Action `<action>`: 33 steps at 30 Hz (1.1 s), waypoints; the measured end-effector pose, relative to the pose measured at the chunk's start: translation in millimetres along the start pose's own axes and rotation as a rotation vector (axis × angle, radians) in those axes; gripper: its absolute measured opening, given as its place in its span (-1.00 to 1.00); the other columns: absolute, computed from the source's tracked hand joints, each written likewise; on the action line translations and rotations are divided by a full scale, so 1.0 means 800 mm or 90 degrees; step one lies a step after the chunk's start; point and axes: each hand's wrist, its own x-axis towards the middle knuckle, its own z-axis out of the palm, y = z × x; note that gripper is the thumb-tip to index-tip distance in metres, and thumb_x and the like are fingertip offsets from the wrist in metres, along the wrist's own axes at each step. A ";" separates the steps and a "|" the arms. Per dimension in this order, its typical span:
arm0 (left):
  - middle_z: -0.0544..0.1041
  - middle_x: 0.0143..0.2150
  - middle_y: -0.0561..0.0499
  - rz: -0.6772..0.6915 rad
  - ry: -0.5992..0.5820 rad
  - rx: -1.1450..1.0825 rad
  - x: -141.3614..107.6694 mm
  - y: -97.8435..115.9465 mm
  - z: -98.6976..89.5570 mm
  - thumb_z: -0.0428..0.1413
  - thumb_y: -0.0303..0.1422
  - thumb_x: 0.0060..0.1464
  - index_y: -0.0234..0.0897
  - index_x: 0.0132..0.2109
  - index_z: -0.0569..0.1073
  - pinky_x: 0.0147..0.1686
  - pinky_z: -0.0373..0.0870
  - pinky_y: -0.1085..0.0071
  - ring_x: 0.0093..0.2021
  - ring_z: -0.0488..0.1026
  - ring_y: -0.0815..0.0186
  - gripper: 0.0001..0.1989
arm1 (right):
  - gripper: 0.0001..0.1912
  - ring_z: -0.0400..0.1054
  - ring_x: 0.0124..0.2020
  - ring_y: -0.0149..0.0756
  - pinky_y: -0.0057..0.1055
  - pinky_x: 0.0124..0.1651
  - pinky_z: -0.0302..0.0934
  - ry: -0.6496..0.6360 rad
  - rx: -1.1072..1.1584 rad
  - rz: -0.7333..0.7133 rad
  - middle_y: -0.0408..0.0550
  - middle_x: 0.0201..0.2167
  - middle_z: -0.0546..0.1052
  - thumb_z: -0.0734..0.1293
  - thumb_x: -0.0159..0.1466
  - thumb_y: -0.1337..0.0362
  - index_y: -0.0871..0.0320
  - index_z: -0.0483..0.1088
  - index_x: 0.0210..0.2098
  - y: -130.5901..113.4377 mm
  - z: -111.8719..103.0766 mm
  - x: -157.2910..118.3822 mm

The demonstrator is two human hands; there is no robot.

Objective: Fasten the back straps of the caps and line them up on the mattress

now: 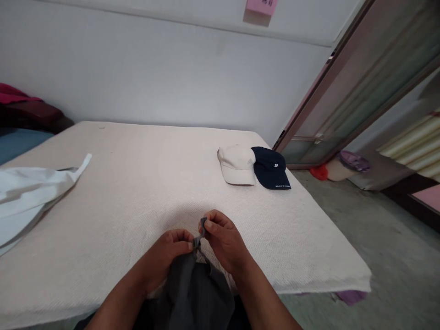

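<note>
A dark grey cap (197,293) hangs at the near edge of the bed, low in the middle of the view. My left hand (167,254) pinches the cap's strap where it meets a small buckle (196,243). Just to the right and a bit higher, my right hand (225,236) grips the strap's free end (203,222) between thumb and fingers. The strap runs between the two hands. Part of the cap is hidden by my hands and forearms.
A beige cap (237,162) and a navy cap (271,167) lie side by side on the white bed cover (154,160). A white cap (30,192) is at the left edge. Behind stands a pale wall (172,73); floor (395,243) shows at right.
</note>
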 end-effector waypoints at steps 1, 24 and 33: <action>0.42 -0.54 0.08 0.002 -0.001 0.004 0.000 0.000 0.000 0.18 -0.43 -0.08 -0.32 -0.40 0.43 -0.53 0.13 0.51 -0.58 0.25 0.47 -0.94 | -0.90 0.23 -0.45 -0.44 -0.48 -0.36 0.11 -0.009 -0.006 0.009 -0.15 -0.53 0.38 0.40 0.09 0.35 0.20 0.37 -0.47 0.000 -0.001 0.000; 0.48 -0.49 0.08 0.073 0.076 0.028 -0.007 0.002 0.008 0.26 -0.31 -0.10 -0.29 -0.39 0.50 -0.47 0.18 0.50 -0.51 0.33 0.43 -0.85 | -0.85 0.25 -0.46 -0.42 -0.44 -0.36 0.15 -0.067 -0.238 0.011 -0.12 -0.47 0.40 0.38 0.06 0.34 0.20 0.32 -0.57 -0.009 -0.006 -0.007; 0.52 -0.46 0.05 0.031 0.059 0.052 -0.009 0.002 0.011 0.26 -0.32 -0.10 -0.32 -0.39 0.51 -0.41 0.22 0.50 -0.47 0.37 0.42 -0.85 | -0.84 0.31 -0.48 -0.40 -0.40 -0.37 0.18 -0.075 -0.289 0.030 -0.10 -0.45 0.42 0.38 0.07 0.34 0.21 0.32 -0.56 -0.016 -0.010 -0.012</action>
